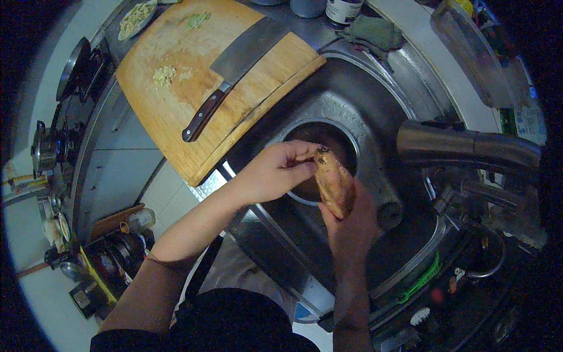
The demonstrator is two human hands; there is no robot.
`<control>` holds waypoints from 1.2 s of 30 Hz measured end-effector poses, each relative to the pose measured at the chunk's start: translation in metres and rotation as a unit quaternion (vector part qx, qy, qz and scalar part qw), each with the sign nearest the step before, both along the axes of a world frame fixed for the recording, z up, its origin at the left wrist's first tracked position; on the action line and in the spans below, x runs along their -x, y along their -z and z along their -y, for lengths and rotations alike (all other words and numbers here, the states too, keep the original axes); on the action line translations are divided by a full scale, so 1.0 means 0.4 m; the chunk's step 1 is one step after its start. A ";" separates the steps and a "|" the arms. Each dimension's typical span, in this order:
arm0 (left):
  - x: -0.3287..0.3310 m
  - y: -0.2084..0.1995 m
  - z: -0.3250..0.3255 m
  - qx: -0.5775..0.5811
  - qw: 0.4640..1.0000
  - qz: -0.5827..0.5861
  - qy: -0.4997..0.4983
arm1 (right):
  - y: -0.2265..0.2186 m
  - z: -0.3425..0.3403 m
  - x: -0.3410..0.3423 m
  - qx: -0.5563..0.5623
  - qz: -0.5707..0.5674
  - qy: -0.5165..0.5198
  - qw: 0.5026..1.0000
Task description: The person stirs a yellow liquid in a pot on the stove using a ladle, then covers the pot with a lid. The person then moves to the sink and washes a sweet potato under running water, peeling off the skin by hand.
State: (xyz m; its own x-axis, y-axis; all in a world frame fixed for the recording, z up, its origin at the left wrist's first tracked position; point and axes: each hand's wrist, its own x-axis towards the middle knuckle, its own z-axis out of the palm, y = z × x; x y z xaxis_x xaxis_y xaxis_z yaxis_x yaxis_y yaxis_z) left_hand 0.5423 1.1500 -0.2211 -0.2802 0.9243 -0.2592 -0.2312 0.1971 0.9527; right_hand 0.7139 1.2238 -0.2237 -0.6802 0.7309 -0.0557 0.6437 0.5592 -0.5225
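Note:
Over the sink's round drain opening I hold a tan, elongated root vegetable (pixel 335 186) with dark spots at its upper end; its exact kind is unclear. My right hand (pixel 355 220) wraps its lower part from the right. The fingers of my left hand (pixel 281 170) are pinched at the spotted upper end. Left of the sink, a cleaver (pixel 249 50) with a dark riveted handle lies on a wooden cutting board (pixel 158 123). Small piles of pale minced bits (pixel 165 75) and green chopped bits (pixel 198 20) are on the board.
The board's right edge overhangs the metal sink (pixel 375 111). A large faucet (pixel 440 144) reaches in from the right. A dark green cloth (pixel 372 34) and a jar (pixel 343 10) stand beyond the sink. A plate of pale strips (pixel 138 20) sits far left. A green brush-like tool (pixel 421 280) lies near right.

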 end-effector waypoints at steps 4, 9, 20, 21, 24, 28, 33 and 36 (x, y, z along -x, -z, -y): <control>0.009 -0.010 0.002 0.037 0.999 -0.027 0.016 | -0.002 0.000 0.000 -0.012 -0.009 -0.010 1.000; 0.018 -0.014 0.000 0.055 0.988 -0.145 0.018 | -0.017 0.006 0.005 -0.014 0.008 0.009 1.000; 0.017 0.058 -0.016 0.146 0.975 -0.170 -0.012 | -0.012 -0.003 0.014 -0.060 0.103 -0.026 0.993; 0.017 0.077 -0.013 0.130 0.982 -0.135 -0.033 | -0.011 -0.001 0.016 -0.056 0.104 -0.019 0.993; 0.003 0.059 -0.010 0.087 0.983 -0.154 -0.041 | -0.018 0.000 0.025 -0.031 0.119 -0.002 0.992; -0.008 0.061 -0.010 0.034 0.993 0.033 -0.107 | 0.003 -0.014 0.008 -0.029 0.048 -0.011 0.998; 0.006 0.038 -0.006 0.055 0.994 -0.019 -0.092 | -0.013 -0.010 0.019 -0.016 0.040 0.020 0.999; 0.009 0.029 -0.007 0.062 0.988 -0.106 -0.090 | -0.015 -0.007 0.023 -0.010 0.059 0.024 0.998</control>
State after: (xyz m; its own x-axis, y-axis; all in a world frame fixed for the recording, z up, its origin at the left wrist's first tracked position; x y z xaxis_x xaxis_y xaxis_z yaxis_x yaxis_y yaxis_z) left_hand 0.5388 1.1529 -0.2327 -0.4977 0.8189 -0.2858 -0.0715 0.2896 0.9545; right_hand 0.7046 1.2268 -0.2178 -0.6339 0.7642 -0.1191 0.7266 0.5355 -0.4305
